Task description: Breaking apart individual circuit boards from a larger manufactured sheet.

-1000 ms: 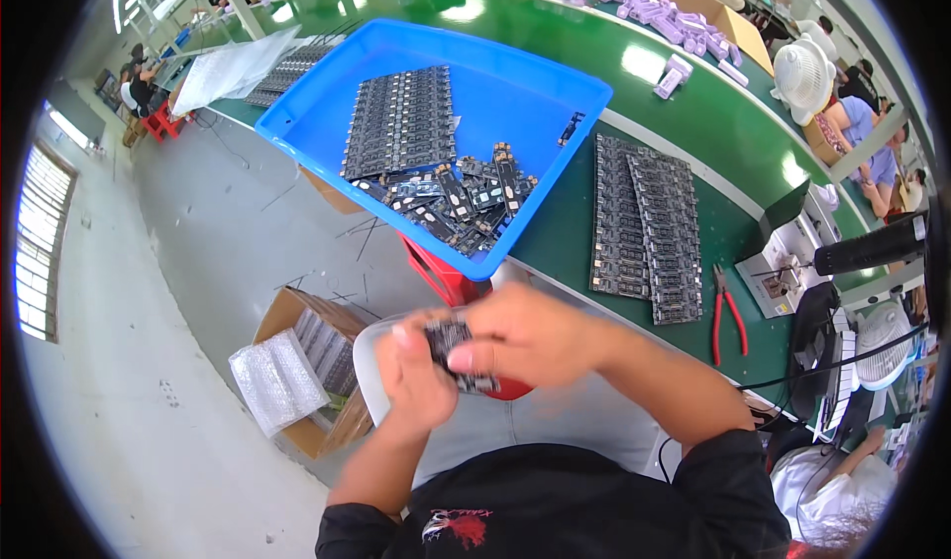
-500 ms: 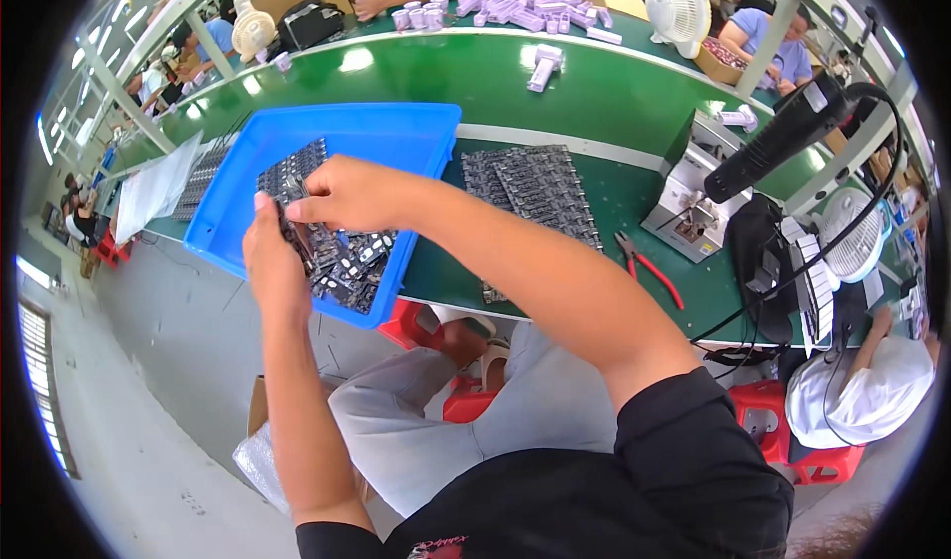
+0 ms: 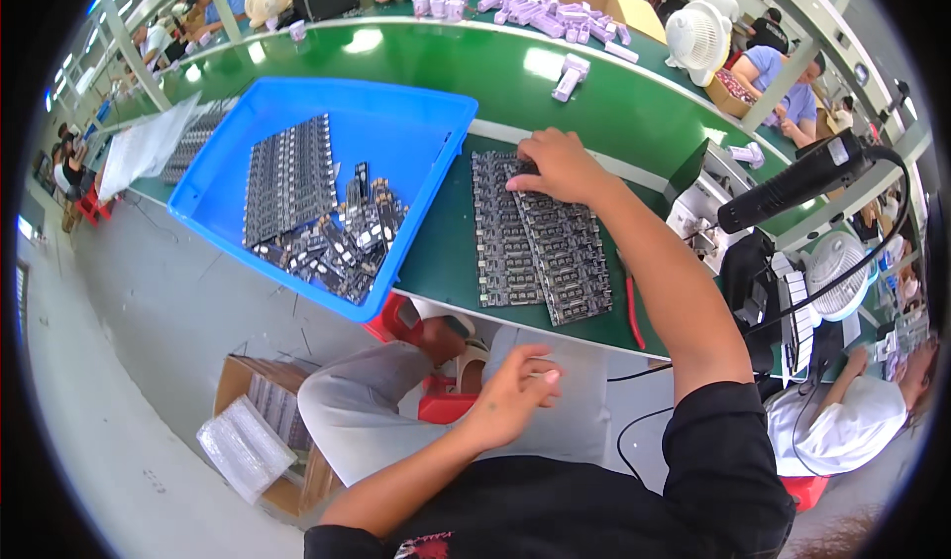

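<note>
At the far end of two overlapping circuit board panels, my right hand (image 3: 563,167) has its fingers bent over the top edge of the upper circuit board panel (image 3: 570,262). The other circuit board panel (image 3: 503,247) lies partly under it on the green bench. Above my lap, my left hand (image 3: 513,400) holds nothing; its fingers are loosely curled and apart. The blue tray (image 3: 406,128) on the left contains a circuit board panel (image 3: 289,177) and a heap of small separate circuit boards (image 3: 362,237).
Red-handled pliers (image 3: 633,311) lie beside my right forearm. Right of them are a metal box device (image 3: 696,207) and a black cylindrical tool (image 3: 792,184) with a cable. Purple plastic parts (image 3: 555,14) lie across the bench. A carton (image 3: 238,386) with bubble wrap stands on the floor.
Both hands have left the blue tray. The right moved to the panels on the bench, the left down over my lap. A panel now rests in the tray against its left side.
</note>
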A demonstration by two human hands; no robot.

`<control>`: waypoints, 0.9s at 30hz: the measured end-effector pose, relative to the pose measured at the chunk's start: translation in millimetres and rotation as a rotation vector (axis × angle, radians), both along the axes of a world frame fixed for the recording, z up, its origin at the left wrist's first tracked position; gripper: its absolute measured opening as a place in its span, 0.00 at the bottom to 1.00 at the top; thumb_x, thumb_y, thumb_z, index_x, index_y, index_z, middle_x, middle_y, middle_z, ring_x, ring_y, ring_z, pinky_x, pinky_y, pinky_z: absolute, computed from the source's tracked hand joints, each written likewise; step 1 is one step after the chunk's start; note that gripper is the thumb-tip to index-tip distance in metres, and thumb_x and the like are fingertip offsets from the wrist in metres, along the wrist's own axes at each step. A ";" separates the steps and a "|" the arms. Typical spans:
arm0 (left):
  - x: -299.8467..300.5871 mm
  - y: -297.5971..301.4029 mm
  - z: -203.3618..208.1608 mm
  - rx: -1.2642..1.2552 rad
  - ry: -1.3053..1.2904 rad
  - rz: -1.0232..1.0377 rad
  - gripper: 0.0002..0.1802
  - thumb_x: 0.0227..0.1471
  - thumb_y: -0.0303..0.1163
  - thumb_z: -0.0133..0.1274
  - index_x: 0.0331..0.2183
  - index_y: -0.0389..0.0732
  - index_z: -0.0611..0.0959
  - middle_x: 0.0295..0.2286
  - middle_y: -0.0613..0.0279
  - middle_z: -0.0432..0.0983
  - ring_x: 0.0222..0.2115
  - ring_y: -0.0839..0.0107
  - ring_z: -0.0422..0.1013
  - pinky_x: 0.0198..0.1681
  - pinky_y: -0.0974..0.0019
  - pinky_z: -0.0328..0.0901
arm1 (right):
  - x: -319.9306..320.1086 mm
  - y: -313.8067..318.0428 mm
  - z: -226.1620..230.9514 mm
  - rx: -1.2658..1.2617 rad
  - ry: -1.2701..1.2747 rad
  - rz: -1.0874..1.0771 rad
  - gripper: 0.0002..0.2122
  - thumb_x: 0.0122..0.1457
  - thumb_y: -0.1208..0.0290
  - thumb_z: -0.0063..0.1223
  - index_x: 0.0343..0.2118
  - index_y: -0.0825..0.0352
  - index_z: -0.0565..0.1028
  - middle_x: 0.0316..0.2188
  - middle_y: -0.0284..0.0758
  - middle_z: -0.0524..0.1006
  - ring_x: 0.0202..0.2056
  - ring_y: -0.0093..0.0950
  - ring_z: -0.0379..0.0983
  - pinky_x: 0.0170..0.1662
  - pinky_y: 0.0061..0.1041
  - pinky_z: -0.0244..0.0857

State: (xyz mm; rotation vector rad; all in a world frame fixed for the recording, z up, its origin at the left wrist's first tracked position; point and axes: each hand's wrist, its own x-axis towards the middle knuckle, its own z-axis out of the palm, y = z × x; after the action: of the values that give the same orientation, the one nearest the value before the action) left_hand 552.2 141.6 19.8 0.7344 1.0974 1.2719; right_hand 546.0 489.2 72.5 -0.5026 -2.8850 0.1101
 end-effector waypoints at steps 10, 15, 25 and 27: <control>5.0 20.5 -5.4 -0.095 -0.511 0.039 0.23 0.66 0.43 0.48 0.54 0.37 0.72 0.51 0.51 0.74 0.48 0.64 0.74 0.51 0.62 0.68 | 12.7 -7.6 62.2 -0.275 0.018 0.001 0.26 0.50 0.47 0.69 0.27 0.69 0.71 0.19 0.40 0.69 0.24 0.38 0.67 0.30 0.35 0.63; -79.6 -35.2 -8.1 0.181 0.576 -0.211 0.38 0.56 0.59 0.55 0.44 0.27 0.80 0.41 0.54 0.80 0.45 0.67 0.73 0.51 0.60 0.66 | 12.0 -105.0 129.4 -0.318 0.280 0.091 0.27 0.45 0.54 0.73 0.26 0.69 0.64 0.19 0.36 0.61 0.23 0.28 0.56 0.27 0.33 0.55; -115.3 -77.5 81.0 0.370 0.503 0.157 0.13 0.61 0.35 0.55 0.40 0.34 0.78 0.28 0.51 0.79 0.28 0.59 0.77 0.35 0.62 0.68 | 31.8 -243.9 127.3 -0.411 0.697 0.460 0.17 0.45 0.61 0.65 0.29 0.68 0.71 0.27 0.37 0.71 0.30 0.32 0.68 0.33 0.32 0.61; -117.6 -85.7 70.2 0.382 0.441 0.157 0.14 0.61 0.37 0.55 0.40 0.35 0.78 0.29 0.51 0.80 0.29 0.59 0.77 0.34 0.61 0.68 | 56.6 -237.6 156.2 -0.416 0.773 0.624 0.12 0.50 0.64 0.57 0.30 0.69 0.71 0.31 0.39 0.72 0.35 0.33 0.70 0.38 0.31 0.62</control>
State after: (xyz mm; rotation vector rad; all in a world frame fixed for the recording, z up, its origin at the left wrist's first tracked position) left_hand 434.7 55.9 90.0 1.2817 1.2965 1.5179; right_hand 602.6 251.6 228.7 0.3462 -2.1320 0.8070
